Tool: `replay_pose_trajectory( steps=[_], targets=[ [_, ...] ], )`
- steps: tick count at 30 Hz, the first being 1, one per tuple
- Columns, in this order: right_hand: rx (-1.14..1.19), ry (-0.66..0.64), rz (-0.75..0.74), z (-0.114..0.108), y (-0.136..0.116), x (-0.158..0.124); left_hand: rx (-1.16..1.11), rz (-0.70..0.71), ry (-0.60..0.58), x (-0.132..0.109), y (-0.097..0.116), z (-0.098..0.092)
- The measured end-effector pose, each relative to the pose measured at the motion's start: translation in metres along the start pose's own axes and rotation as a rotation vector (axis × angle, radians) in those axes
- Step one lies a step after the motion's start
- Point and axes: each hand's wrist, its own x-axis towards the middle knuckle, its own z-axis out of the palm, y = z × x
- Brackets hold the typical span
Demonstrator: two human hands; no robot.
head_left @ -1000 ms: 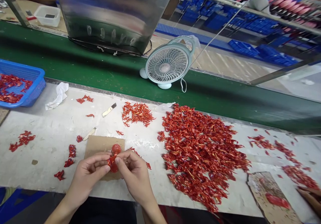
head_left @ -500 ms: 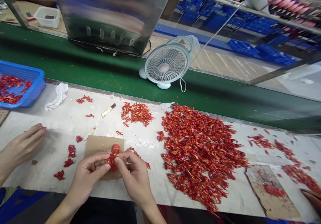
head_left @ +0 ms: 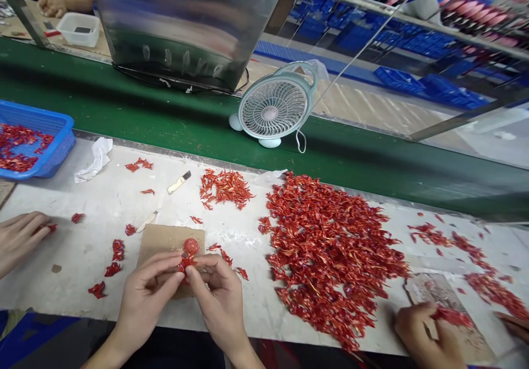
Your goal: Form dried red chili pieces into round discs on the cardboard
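My left hand (head_left: 151,287) and my right hand (head_left: 218,293) meet over a square of brown cardboard (head_left: 165,238). Between the fingertips of both is a small red moulded piece (head_left: 187,262), pinched from either side; its exact kind is not clear. Just beyond the fingers, a round red blob (head_left: 190,245) sits on the cardboard. A small knife (head_left: 147,221) lies at the cardboard's upper left corner. Several similar red pieces (head_left: 118,249) are on the table left of my left hand. Thin red pieces (head_left: 226,257) lie close to my right hand.
A large heap of red pieces (head_left: 330,248) spreads to the right, and a smaller pile (head_left: 226,187) lies behind. Beyond are a brush (head_left: 179,182), a fan (head_left: 275,107) and a blue basket (head_left: 58,146). Co-workers' hands (head_left: 22,239) work at both sides.
My fingertips have drawn closer together around the red piece. The co-worker's hand at left has moved left, leaving a red piece on the table. Another person's hand has come in over the right-hand cardboard.
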Motion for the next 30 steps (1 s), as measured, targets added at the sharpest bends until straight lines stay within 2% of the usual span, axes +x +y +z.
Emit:
replay_pose_trajectory(
  steps=[3,5,7,9,12,14,16,18,20,22,24,26,27,28,30],
  targets=[
    [0.015,-0.016,-0.022,0.001,0.003,-0.001,0.007,0.031,-0.026,-0.004,-0.003,0.003],
    [-0.003,-0.005,-0.026,-0.001,0.006,0.0,0.046,0.06,-0.086,-0.005,-0.005,0.003],
    [-0.042,0.029,-0.032,-0.008,0.007,0.001,0.189,0.113,-0.141,0.0,-0.005,-0.003],
    [-0.126,0.081,-0.031,-0.024,0.007,0.004,0.429,0.211,-0.075,0.011,-0.003,-0.018],
    [-0.362,0.175,-0.014,-0.067,0.004,0.009,0.772,0.316,0.179,0.033,0.0,-0.054],
    [-0.547,0.283,-0.019,-0.105,0.0,0.012,0.93,0.258,0.223,0.047,-0.001,-0.079],
    [-0.733,0.429,0.007,-0.142,-0.006,0.013,1.019,0.178,0.175,0.056,-0.005,-0.096],
    [-0.932,0.602,0.041,-0.175,-0.017,0.013,1.027,0.132,0.121,0.06,-0.009,-0.104],
    [-1.077,0.747,0.054,-0.198,-0.029,0.013,0.978,0.126,0.098,0.06,-0.01,-0.105],
    [-1.15,0.838,0.056,-0.209,-0.04,0.015,0.884,0.12,0.102,0.057,-0.008,-0.104],
    [-1.154,0.898,0.01,-0.205,-0.046,0.019,0.713,0.09,0.11,0.053,-0.005,-0.103],
    [-1.065,0.862,-0.083,-0.184,-0.046,0.025,0.495,0.041,0.119,0.047,0.0,-0.102],
    [-0.998,0.789,-0.125,-0.169,-0.042,0.03,0.393,0.004,0.122,0.043,0.003,-0.101],
    [-0.929,0.655,-0.141,-0.15,-0.037,0.035,0.303,-0.032,0.128,0.04,0.005,-0.098],
    [-0.869,0.3,-0.116,-0.108,-0.023,0.046,0.156,-0.095,0.141,0.035,0.011,-0.091]
  ],
)
